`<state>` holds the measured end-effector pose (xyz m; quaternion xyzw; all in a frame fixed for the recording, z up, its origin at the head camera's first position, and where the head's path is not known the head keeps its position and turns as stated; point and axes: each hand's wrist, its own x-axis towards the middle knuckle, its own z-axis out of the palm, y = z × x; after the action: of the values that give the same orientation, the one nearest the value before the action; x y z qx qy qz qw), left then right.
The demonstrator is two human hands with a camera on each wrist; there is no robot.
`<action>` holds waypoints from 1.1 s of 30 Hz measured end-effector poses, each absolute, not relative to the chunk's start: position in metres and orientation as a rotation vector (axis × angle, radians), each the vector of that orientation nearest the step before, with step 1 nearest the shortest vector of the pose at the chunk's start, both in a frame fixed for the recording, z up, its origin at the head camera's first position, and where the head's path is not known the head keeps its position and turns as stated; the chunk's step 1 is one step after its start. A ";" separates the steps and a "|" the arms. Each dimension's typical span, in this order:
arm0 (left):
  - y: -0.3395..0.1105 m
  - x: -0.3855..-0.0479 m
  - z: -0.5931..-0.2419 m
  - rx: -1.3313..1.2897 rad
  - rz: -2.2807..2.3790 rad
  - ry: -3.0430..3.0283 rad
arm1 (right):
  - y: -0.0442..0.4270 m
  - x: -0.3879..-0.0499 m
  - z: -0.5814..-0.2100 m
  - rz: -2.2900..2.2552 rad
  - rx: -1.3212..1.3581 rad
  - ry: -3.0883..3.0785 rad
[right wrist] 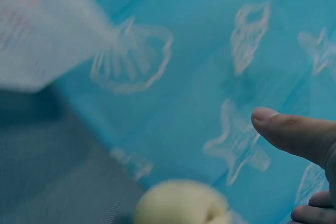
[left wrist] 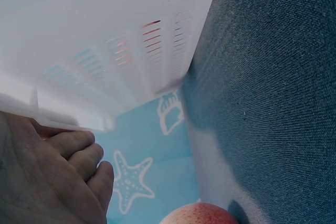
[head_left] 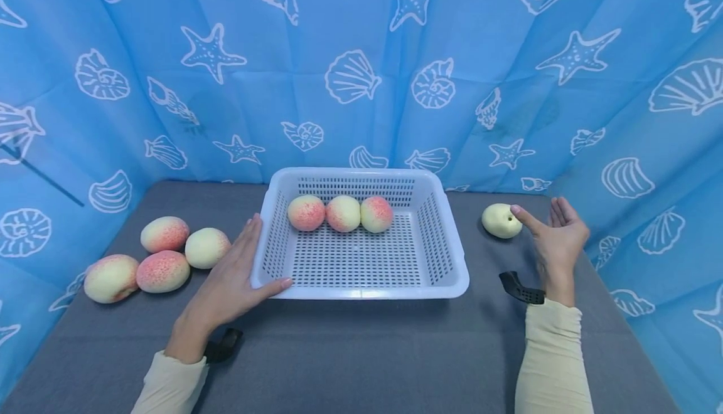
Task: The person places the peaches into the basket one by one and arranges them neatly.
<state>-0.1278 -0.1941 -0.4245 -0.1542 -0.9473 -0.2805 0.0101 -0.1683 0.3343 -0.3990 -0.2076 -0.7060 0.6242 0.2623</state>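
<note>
My left hand (head_left: pixel 228 279) lies against the left front corner of a white plastic basket (head_left: pixel 361 293). Its fingers run fairly straight along the outer left side, and the thumb lies over the front rim. In the left wrist view the fingers (left wrist: pixel 86 156) show just under the rim. Inside the basket, a row of three peaches (head_left: pixel 343 214) sits toward the back left. On the right, my right hand (head_left: pixel 559 238) hovers with thumb stretched out beside a pale yellow fruit (head_left: pixel 499 221) with a dark stem dimple. The right wrist view shows a gap between thumb and fruit (right wrist: pixel 178 205).
Several loose peaches (head_left: pixel 164 271) lie grouped on the grey cloth-covered table (head_left: pixel 367 357), left of the basket. A blue curtain (head_left: pixel 361 75) with white shells and starfish hangs behind and at both sides. Black wrist mounts (head_left: pixel 519 288) jut from the sleeves.
</note>
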 end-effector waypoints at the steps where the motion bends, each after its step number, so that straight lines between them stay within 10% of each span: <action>1: -0.194 -0.128 -0.425 -0.483 -0.880 -2.957 | 0.336 -0.171 -0.406 1.639 -0.588 -1.968; 33: -0.193 -0.127 -0.424 -0.473 -0.859 -2.957 | 0.331 -0.189 -0.441 1.777 -0.478 -1.820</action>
<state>-0.1275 -0.1927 -0.4244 -0.1518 -0.9491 -0.2758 0.0132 -0.1894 0.3306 -0.4410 -0.1775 -0.6765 0.6606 0.2730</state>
